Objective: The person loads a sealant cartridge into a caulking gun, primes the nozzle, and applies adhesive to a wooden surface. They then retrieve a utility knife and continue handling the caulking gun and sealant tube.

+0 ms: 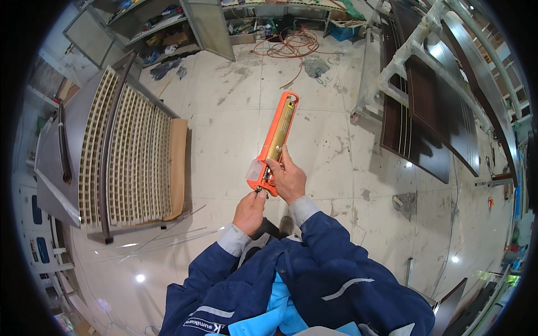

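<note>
An orange caulking gun (278, 134) with a gold cartridge in it points up and away from me, over the pale tiled floor. My right hand (288, 178) grips its rear end near the handle, fingers wrapped around the orange frame. My left hand (250, 211) is just below it, fingers pinched on the small metal part at the gun's back end. Both forearms are in dark blue sleeves with grey cuffs.
A slatted panel (126, 151) with dark bars lies on a stand at the left. Dark brown door panels (431, 112) lean on a wrapped rack at the right. An orange cable (288, 45) coils on the floor ahead, near shelves (162, 28).
</note>
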